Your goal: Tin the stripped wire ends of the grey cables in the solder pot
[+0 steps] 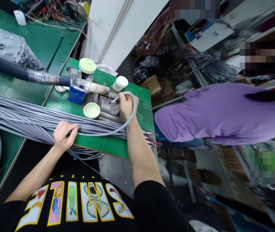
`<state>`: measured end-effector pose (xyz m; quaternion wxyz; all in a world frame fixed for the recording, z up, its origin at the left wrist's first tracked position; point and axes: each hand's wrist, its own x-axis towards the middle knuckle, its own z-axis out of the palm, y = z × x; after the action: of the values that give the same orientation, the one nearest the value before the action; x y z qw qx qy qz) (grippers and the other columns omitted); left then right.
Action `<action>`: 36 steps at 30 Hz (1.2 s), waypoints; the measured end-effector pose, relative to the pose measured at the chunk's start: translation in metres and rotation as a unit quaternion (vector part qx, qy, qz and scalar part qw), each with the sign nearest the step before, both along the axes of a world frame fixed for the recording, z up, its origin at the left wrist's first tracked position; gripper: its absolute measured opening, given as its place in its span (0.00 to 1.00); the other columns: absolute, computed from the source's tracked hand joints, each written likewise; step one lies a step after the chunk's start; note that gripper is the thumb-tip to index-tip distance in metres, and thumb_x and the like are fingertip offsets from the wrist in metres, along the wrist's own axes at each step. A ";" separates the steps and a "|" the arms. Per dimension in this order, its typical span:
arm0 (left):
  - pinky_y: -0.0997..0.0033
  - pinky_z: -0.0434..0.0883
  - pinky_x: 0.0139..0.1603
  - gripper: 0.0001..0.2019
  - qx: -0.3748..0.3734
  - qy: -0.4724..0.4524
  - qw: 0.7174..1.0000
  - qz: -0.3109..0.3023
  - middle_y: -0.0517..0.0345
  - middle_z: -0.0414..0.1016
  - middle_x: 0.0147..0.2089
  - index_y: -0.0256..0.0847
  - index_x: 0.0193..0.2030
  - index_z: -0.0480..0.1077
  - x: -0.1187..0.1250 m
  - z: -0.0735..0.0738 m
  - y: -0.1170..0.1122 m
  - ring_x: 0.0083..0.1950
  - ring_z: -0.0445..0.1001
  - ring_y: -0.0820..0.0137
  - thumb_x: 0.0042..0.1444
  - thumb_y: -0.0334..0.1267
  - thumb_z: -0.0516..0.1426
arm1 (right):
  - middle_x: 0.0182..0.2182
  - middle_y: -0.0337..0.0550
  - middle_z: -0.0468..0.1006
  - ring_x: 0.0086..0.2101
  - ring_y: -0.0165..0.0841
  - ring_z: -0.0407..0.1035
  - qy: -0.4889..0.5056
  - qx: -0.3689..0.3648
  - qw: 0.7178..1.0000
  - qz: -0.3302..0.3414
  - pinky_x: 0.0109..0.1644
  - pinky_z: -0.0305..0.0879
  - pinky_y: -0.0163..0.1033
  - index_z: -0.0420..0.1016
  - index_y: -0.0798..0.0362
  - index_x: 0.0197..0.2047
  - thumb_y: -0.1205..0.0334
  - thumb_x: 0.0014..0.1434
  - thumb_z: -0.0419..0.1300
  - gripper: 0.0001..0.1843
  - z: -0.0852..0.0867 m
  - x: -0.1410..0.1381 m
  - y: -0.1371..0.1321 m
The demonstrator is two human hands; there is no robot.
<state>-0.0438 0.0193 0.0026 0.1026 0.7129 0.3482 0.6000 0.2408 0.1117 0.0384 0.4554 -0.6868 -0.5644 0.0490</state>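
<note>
My right hand (127,104) pinches a grey cable (134,111) near its stripped end, the cable looping back over my wrist. Its thin bare wires (108,103) point left over a solder pot (107,104) with a shiny metal surface; whether they touch it I cannot tell. My left hand (65,135) has its fingers curled at the same cable, on top of a long bundle of grey cables (31,114). The bundle's stripped ends (152,138) show red and white wires at the right table edge. A pale green dish (91,110) stands just left of the pot.
A ribbed black hose (26,73) ends in a nozzle (99,88) beside the pot, resting on a blue box (76,94). A white cup (120,83) and a green-lidded jar (87,66) stand behind. Right of the green table (142,96) is a person in purple (224,112).
</note>
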 end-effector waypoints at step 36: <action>0.71 0.69 0.33 0.18 -0.568 -0.312 0.690 -0.323 0.52 0.78 0.28 0.36 0.20 0.76 0.069 0.020 -0.059 0.27 0.70 0.72 0.42 0.51 0.66 | 0.41 0.47 0.82 0.40 0.40 0.75 -0.025 0.175 0.951 0.254 0.35 0.75 0.48 0.72 0.41 0.55 0.65 0.60 0.59 0.20 -0.012 -0.074 -0.215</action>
<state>0.0256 -0.0397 0.0222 0.7779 0.3590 0.3190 0.4052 0.1672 -0.1037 0.0268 0.5269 -0.4306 -0.7313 0.0464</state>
